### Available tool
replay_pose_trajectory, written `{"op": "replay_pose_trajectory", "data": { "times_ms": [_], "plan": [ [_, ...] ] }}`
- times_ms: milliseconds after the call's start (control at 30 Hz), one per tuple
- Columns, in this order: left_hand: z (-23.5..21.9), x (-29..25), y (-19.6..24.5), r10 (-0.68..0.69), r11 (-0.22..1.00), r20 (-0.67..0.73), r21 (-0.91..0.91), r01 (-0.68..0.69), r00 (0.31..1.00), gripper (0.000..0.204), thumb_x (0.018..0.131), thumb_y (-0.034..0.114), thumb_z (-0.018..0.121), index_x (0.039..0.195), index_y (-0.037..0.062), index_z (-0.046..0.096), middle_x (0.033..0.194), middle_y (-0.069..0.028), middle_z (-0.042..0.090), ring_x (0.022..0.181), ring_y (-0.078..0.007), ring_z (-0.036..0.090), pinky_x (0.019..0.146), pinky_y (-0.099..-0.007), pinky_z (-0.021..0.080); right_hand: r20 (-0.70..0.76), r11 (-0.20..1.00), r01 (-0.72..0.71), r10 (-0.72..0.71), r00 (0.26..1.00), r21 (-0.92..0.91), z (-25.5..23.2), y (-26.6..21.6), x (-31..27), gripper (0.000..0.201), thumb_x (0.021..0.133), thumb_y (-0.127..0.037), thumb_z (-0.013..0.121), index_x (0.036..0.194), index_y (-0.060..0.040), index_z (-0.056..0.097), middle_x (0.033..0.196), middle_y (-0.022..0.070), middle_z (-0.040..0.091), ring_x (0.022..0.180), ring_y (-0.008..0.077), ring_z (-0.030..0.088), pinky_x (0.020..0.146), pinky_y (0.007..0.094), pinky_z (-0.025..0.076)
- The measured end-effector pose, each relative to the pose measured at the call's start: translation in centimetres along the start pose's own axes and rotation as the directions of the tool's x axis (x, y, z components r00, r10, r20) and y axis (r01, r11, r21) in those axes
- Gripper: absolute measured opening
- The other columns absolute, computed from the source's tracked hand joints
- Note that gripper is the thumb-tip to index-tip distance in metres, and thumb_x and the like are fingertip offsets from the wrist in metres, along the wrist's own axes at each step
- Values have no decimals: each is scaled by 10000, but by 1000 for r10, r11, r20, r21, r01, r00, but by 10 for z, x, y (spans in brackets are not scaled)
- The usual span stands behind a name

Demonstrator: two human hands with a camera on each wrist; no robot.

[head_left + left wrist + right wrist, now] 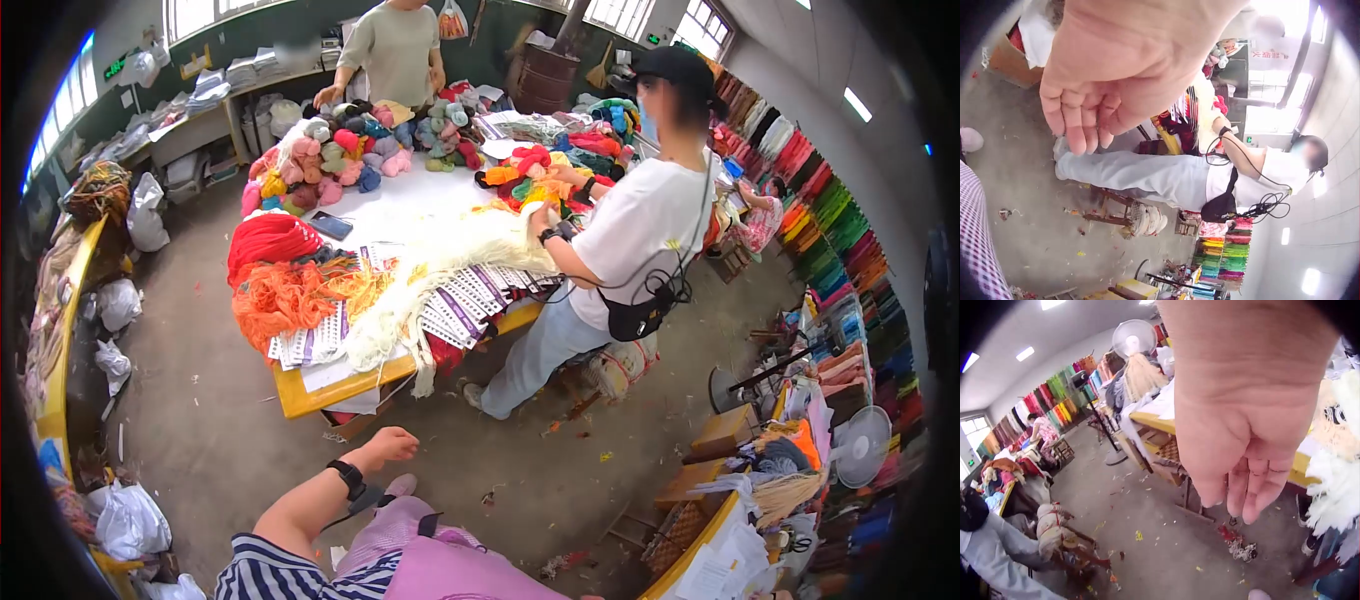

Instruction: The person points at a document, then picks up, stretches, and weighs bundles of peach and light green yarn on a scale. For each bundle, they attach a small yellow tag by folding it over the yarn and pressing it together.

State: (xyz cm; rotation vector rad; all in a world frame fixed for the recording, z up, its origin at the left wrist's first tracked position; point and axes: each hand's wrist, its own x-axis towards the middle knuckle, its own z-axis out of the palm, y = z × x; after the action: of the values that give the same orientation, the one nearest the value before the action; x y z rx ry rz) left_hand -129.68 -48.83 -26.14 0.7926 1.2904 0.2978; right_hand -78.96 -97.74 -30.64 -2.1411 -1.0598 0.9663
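Observation:
My left hand (388, 447) hangs in front of my body, short of the table's near corner, its fingers loosely bent with nothing in them. The left wrist view shows the same palm (1125, 69) and relaxed fingertips over the floor. My right hand (1244, 450) dangles at my side in the right wrist view, fingers loosely curled and holding nothing. Nearest ahead is a yellow-edged table (310, 395) with cream yarn (455, 245), orange yarn (275, 300) and printed card strips (455, 315). A person in a white shirt (650, 220) grips the cream yarn.
Coloured yarn balls (330, 160) and a phone (331, 226) lie farther along the table. Another person (395, 50) stands behind it. To the right are a paper-covered table (715, 560), a fan (862, 446) and a stool (1063, 537). White bags (130, 520) line the left side.

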Motion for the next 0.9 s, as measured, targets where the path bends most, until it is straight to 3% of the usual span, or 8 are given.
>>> {"op": "replay_pose_trajectory", "data": {
  "times_ms": [100,267,333,433,667,733,800,900],
  "plan": [
    [-52,8,5,11,1000,-25,-22,-11,1000,213,912,217,570,1040,63,642,943,-49,668,796,-151,645,742,-281,507,117,858,-468,453,884,212,32,-201,17,153,823,-156,608,865,-16,650,730,73,605,659,157,564,569,312,448],
    [-113,16,15,-13,1000,-77,-16,12,997,206,922,197,555,1056,63,636,941,-43,667,792,-126,634,696,-267,496,201,779,-580,545,814,238,56,-203,30,191,841,-170,540,827,-26,664,812,144,663,737,276,600,655,403,450],
    [-127,24,27,3,1000,-82,-29,-5,997,195,894,203,573,1006,66,655,921,-42,667,743,-131,627,681,-257,485,134,909,-397,413,901,-129,52,-256,25,237,838,-204,511,753,-28,645,835,194,653,791,354,606,699,452,440],
    [-132,21,73,196,966,-130,-144,-214,972,212,893,176,554,1027,37,639,932,-62,663,795,-141,629,703,-256,482,319,878,79,86,944,-471,49,-149,36,270,829,-239,501,769,-17,643,858,220,634,810,374,607,697,456,453],
    [-141,26,183,369,925,-164,-35,-379,915,228,917,171,523,1065,30,625,987,-66,658,833,-161,639,755,-278,502,283,843,180,-34,958,-508,76,-123,102,172,787,-162,546,781,-41,668,865,211,643,844,393,596,714,459,467],
    [-147,41,204,321,940,-164,-69,-336,933,236,920,179,518,1073,34,623,996,-67,661,853,-156,639,775,-288,498,274,826,274,-151,950,-493,78,-198,110,146,775,-151,582,769,-21,650,851,220,632,824,405,580,700,440,468],
    [-157,65,219,347,932,-135,-63,-357,928,231,925,194,538,1079,45,626,994,-59,664,863,-155,650,768,-282,498,105,935,-338,328,939,104,82,-266,110,185,812,-170,560,745,-11,626,810,198,622,793,391,575,679,426,461],
    [-174,117,253,339,934,-105,-81,-348,935,228,926,198,546,1078,47,626,981,-53,666,846,-151,650,756,-276,498,104,840,-494,483,869,223,92,-298,126,185,824,-166,546,754,-13,623,799,188,621,778,370,578,668,415,460]
  ]
}}
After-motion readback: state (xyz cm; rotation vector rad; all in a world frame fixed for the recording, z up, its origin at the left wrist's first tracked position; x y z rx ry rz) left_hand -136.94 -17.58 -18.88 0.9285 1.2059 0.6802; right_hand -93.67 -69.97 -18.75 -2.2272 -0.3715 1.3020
